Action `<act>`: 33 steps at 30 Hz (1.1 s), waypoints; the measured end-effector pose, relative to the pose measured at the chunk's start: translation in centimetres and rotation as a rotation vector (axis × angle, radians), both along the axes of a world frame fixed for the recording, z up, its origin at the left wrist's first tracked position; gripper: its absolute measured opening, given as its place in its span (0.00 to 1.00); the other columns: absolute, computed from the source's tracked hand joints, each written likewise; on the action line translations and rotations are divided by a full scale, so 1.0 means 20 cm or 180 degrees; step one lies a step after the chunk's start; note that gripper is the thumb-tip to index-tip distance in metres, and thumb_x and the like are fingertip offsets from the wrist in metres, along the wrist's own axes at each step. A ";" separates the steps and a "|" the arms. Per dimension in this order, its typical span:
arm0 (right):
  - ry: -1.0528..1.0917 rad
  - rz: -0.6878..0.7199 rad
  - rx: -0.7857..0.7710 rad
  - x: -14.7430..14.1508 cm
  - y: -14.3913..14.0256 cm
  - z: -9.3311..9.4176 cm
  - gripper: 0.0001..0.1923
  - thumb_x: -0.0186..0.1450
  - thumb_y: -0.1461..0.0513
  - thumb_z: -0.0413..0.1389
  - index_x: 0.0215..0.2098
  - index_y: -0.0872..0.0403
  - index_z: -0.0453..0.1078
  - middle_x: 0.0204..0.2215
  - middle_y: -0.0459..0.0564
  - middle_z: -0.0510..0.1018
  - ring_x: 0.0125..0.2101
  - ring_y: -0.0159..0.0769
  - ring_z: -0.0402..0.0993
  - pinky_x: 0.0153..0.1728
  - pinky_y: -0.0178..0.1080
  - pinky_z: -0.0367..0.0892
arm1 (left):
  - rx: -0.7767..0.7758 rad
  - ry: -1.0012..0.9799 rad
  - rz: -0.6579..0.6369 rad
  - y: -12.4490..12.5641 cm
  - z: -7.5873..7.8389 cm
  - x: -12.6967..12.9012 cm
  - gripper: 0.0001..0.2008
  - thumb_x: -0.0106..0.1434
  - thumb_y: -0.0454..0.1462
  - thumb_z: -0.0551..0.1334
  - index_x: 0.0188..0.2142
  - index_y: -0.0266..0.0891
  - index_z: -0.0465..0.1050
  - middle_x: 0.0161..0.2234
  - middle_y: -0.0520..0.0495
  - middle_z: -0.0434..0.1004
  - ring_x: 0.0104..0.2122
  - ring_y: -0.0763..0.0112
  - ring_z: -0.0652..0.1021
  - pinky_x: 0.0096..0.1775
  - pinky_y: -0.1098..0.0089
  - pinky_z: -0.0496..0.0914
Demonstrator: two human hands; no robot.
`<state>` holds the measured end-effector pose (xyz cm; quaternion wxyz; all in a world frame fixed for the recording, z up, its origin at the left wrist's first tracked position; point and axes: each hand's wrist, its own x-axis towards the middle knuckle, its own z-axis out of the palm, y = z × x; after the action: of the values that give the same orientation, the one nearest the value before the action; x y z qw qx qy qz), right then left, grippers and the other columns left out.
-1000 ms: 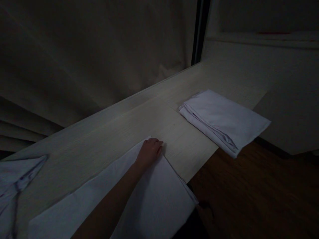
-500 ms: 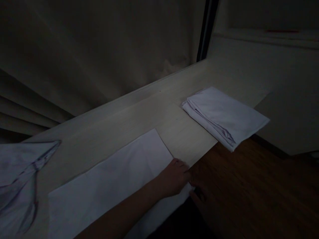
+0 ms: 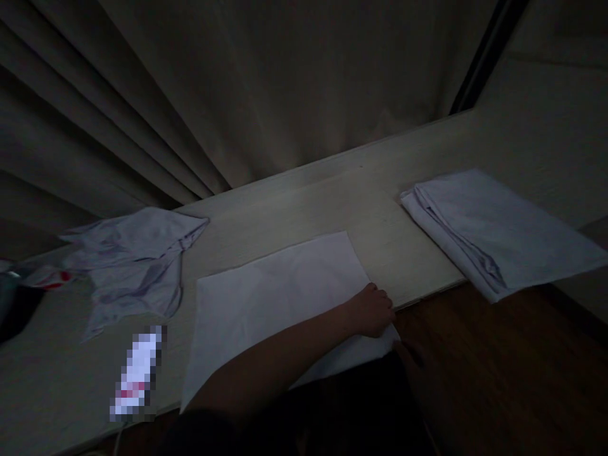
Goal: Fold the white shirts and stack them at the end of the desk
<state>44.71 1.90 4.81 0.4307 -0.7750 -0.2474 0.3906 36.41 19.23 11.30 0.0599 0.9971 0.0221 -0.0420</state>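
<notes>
A white cloth lies flat as a rectangle on the bench top, its near edge hanging toward my body. My left hand reaches across it, fingers curled over the cloth's right edge. Just below, in deep shadow, my right hand holds the near right corner of the same cloth between thumb and fingers; most of that hand is hard to make out. To the right rests a thick folded white cloth, overhanging the front edge. A crumpled white cloth sits on the left.
The pale bench runs along a brown curtain. A bright pixelated object lies near its front left edge. Farther left are a dark item and a red-and-white package. Wooden floor shows at the lower right.
The view has swung left, bringing more of the crumpled cloth and the bright pixelated object into sight. Both hands stay at the right edge of the flat cloth.
</notes>
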 end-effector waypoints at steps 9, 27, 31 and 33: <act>0.0004 -0.0074 0.0168 0.00 -0.01 -0.05 0.21 0.59 0.48 0.53 0.38 0.55 0.72 0.38 0.54 0.79 0.40 0.45 0.75 0.43 0.44 0.68 | 0.0173 0.0005 0.0060 0.03 -0.02 0.02 0.06 0.58 0.34 0.57 0.30 0.40 0.72 0.31 0.46 0.76 0.35 0.63 0.74 0.38 0.60 0.59; -0.0086 0.0023 0.0030 0.06 -0.03 -0.15 0.24 0.55 0.43 0.53 0.35 0.54 0.69 0.32 0.51 0.77 0.35 0.44 0.73 0.36 0.42 0.68 | -0.0547 -0.1148 0.1974 -0.11 0.17 -0.25 0.16 0.64 0.43 0.52 0.50 0.43 0.65 0.49 0.45 0.72 0.52 0.66 0.68 0.56 0.57 0.59; -0.0230 0.0182 -0.0092 0.11 -0.03 -0.22 0.27 0.53 0.42 0.53 0.37 0.54 0.69 0.35 0.54 0.77 0.37 0.46 0.74 0.35 0.43 0.69 | -0.0751 -0.1958 0.3828 -0.37 0.22 -0.93 0.15 0.65 0.43 0.50 0.46 0.42 0.68 0.47 0.44 0.74 0.51 0.67 0.70 0.55 0.61 0.63; -0.0405 0.0300 -0.0168 0.13 -0.02 -0.22 0.27 0.53 0.41 0.52 0.37 0.53 0.69 0.36 0.56 0.78 0.38 0.48 0.74 0.36 0.44 0.69 | -0.0779 -0.1932 0.5068 -0.53 0.19 -1.35 0.18 0.64 0.47 0.49 0.44 0.40 0.68 0.47 0.41 0.73 0.49 0.63 0.71 0.54 0.58 0.65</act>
<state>47.31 1.41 0.48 0.3747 -0.7969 -0.3001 0.3668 9.40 8.55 15.07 0.1818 0.6393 0.6931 0.2788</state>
